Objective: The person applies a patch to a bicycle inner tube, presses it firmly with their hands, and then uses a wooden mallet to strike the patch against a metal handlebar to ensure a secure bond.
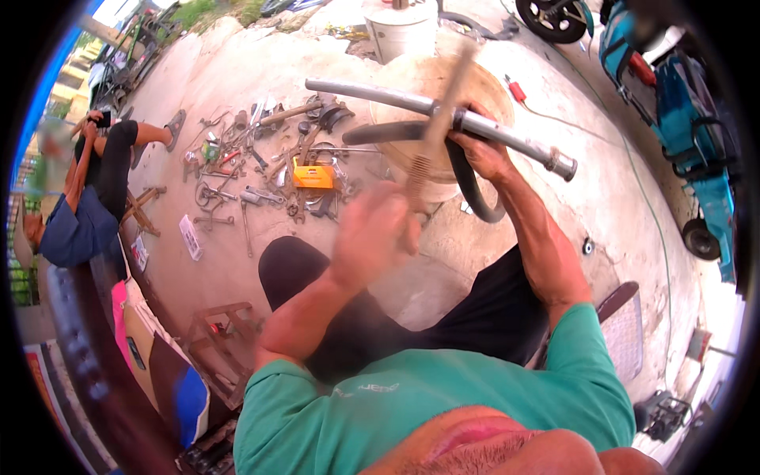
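Observation:
My right hand (483,150) grips a grey metal tube (380,96) that stretches from upper left down to a capped end (560,165) at the right. A black rubber hose (467,186) curves under it. My left hand (372,229) is blurred in motion, closed on the handle of a wooden-handled tool (439,119), a brush or hammer, whose shaft crosses the tube. Both sit above a round pale block (483,79).
Several wrenches, pliers and a yellow box (313,175) lie scattered on the concrete at the left. A person (87,198) sits at far left. A white bucket (402,30) stands behind, a motorcycle wheel (552,20) and teal scooter (697,134) at right.

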Demonstrator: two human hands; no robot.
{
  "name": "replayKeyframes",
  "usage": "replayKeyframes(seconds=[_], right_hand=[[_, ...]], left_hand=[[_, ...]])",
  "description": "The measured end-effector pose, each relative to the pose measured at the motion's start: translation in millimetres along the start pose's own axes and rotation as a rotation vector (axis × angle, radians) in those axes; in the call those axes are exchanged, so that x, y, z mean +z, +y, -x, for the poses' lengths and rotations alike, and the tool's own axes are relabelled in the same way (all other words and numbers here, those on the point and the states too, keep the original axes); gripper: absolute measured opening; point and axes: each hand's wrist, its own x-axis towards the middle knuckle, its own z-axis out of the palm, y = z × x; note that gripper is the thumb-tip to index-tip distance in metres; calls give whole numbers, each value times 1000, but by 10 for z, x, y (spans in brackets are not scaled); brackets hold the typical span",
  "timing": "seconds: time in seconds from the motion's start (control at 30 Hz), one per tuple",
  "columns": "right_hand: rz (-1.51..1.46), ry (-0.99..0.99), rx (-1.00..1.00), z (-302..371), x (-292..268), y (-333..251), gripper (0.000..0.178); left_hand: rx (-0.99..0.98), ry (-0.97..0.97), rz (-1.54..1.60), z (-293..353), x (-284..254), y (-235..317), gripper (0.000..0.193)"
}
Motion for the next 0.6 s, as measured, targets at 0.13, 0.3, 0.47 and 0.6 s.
replayKeyframes(seconds=[0.13, 0.3, 0.47, 0.6], right_hand=[[-19, -3, -24, 11, -27, 120, 21], [110, 0, 45, 29, 20, -89, 23], [59, 7, 18, 50, 4, 15, 24], [24, 2, 58, 59, 8, 19, 25]], left_hand=[[134, 12, -351, -165, 31, -227, 32], [109, 58, 26, -7, -51, -37, 27], [-289, 42, -225, -282, -59, -436, 28], [341, 59, -7, 11, 43, -69, 21]])
